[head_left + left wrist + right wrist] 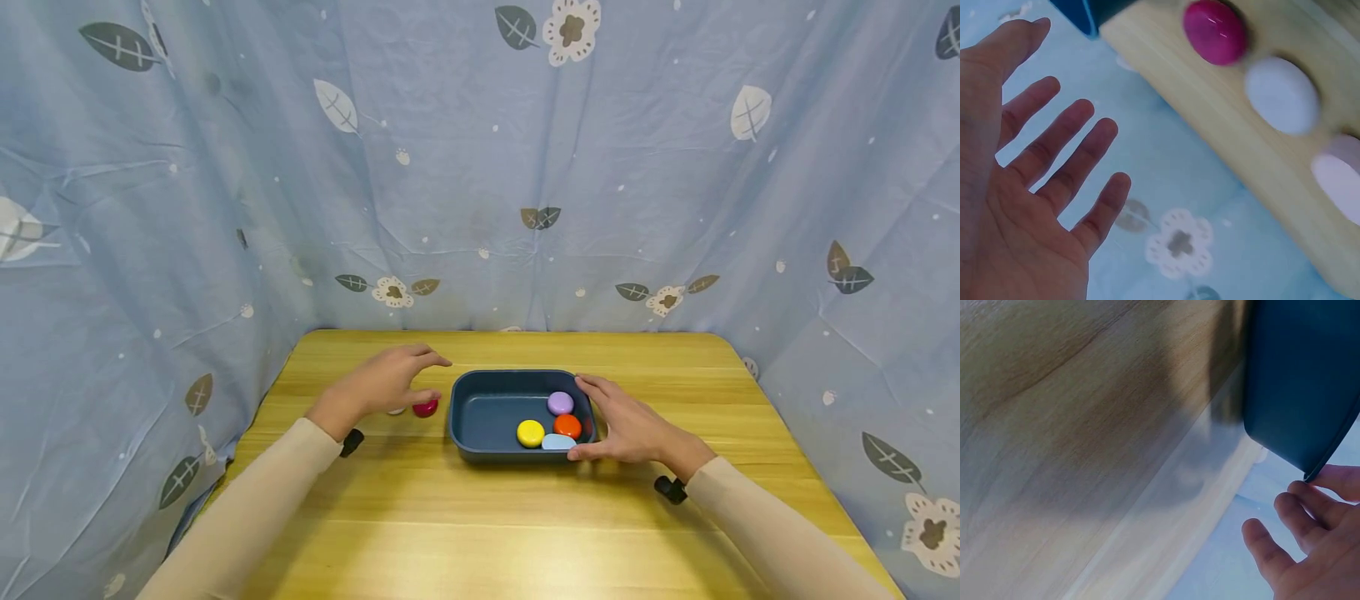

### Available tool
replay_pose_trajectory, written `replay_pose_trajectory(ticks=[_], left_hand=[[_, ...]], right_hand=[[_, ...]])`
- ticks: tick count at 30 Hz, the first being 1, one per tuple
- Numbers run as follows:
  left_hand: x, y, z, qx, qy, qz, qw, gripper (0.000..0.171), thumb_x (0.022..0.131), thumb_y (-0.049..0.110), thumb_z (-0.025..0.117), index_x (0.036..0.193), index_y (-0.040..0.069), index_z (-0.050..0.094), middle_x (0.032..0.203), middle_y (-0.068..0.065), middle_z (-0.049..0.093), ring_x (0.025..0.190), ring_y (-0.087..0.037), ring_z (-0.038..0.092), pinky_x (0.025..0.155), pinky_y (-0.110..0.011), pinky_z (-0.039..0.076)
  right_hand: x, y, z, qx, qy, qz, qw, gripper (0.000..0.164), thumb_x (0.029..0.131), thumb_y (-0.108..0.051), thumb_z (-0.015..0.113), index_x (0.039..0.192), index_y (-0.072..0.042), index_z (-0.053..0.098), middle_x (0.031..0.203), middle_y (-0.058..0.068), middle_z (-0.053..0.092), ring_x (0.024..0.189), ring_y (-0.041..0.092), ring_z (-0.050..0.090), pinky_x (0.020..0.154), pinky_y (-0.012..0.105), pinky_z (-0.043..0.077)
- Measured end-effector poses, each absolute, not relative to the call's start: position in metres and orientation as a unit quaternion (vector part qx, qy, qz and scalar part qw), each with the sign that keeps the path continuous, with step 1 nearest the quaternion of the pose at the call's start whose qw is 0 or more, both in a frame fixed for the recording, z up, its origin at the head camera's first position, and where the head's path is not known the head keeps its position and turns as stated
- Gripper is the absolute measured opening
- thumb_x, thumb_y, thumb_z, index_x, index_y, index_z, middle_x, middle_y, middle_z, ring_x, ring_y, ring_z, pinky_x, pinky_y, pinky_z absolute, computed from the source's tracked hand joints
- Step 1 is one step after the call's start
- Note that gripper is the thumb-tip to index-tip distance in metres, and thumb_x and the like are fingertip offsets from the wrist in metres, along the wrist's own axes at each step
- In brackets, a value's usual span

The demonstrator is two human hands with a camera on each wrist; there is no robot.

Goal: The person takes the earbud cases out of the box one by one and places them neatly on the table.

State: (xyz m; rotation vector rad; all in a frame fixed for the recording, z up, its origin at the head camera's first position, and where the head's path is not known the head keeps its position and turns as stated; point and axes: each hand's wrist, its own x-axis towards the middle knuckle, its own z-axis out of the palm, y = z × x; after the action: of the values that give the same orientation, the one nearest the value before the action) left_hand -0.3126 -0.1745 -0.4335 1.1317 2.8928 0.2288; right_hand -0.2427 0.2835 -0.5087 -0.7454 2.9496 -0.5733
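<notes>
A dark blue rectangular tray (487,457) holds smooth rounded pieces: yellow (530,433), purple (560,403), orange-red (567,427) and light blue (558,442), all toward its right side. My right hand (630,423) spans the tray's right end, thumb at the near corner and fingers at the far one; fingertips meet the rim in the right wrist view. To the left of the tray, my left hand (386,385) hovers with fingers loosely extended, holding nothing. Below it lies a magenta piece (1215,31), beside a white piece (1282,94) and another pale piece (1341,181).
Everything stands on a wood-grain table (487,533). A blue curtain with leaves and flowers (450,167) hangs behind and along both sides of it. Each wrist carries a small black device (670,489).
</notes>
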Motion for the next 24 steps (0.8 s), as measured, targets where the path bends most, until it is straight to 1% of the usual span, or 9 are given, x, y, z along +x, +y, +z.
replay_pose_trajectory(ticks=[7, 13, 16, 20, 24], left_hand=[[-0.314, -0.131, -0.428, 0.396, 0.916, 0.053, 0.033, 0.059, 0.111, 0.051, 0.080, 0.163, 0.025, 0.068, 0.160, -0.005, 0.069, 0.139, -0.030, 0.074, 0.122, -0.051, 0.061], [-0.316, -0.097, -0.427, 0.443, 0.894, 0.049, 0.035, 0.058, 0.111, 0.050, 0.080, 0.162, 0.024, 0.069, 0.157, -0.006, 0.071, 0.139, -0.029, 0.074, 0.124, -0.050, 0.060], [-0.317, -0.081, -0.427, 0.457, 0.886, 0.050, 0.053, 0.060, 0.110, 0.047, 0.082, 0.164, 0.024, 0.068, 0.159, -0.006, 0.070, 0.141, -0.029, 0.072, 0.126, -0.049, 0.058], [-0.319, -0.062, -0.430, 0.468, 0.878, 0.052, 0.092, 0.063, 0.108, 0.044, 0.086, 0.165, 0.024, 0.066, 0.163, -0.007, 0.066, 0.146, -0.029, 0.068, 0.130, -0.050, 0.055], [-0.321, -0.048, -0.436, 0.484, 0.866, 0.047, 0.118, 0.067, 0.106, 0.043, 0.088, 0.165, 0.021, 0.065, 0.161, -0.009, 0.066, 0.145, -0.028, 0.068, 0.131, -0.047, 0.054]], right_hand=[[-0.242, 0.284, -0.508, -0.241, 0.953, -0.182, 0.022, 0.135, 0.086, -0.081, 0.090, 0.181, -0.001, 0.036, 0.186, 0.024, 0.041, 0.166, 0.052, 0.049, 0.128, 0.073, 0.050], [-0.243, 0.284, -0.509, -0.240, 0.952, -0.186, 0.024, 0.136, 0.086, -0.082, 0.089, 0.181, 0.000, 0.036, 0.185, 0.025, 0.041, 0.165, 0.052, 0.050, 0.128, 0.073, 0.050], [-0.243, 0.284, -0.510, -0.239, 0.953, -0.185, 0.027, 0.136, 0.086, -0.083, 0.089, 0.181, -0.001, 0.036, 0.185, 0.025, 0.041, 0.165, 0.052, 0.050, 0.128, 0.073, 0.050], [-0.244, 0.284, -0.510, -0.235, 0.954, -0.184, 0.032, 0.137, 0.086, -0.084, 0.088, 0.182, -0.002, 0.035, 0.186, 0.025, 0.040, 0.166, 0.052, 0.049, 0.128, 0.074, 0.050], [-0.244, 0.284, -0.510, -0.236, 0.954, -0.183, 0.031, 0.136, 0.087, -0.083, 0.088, 0.182, -0.002, 0.034, 0.186, 0.025, 0.040, 0.165, 0.052, 0.050, 0.127, 0.074, 0.050]])
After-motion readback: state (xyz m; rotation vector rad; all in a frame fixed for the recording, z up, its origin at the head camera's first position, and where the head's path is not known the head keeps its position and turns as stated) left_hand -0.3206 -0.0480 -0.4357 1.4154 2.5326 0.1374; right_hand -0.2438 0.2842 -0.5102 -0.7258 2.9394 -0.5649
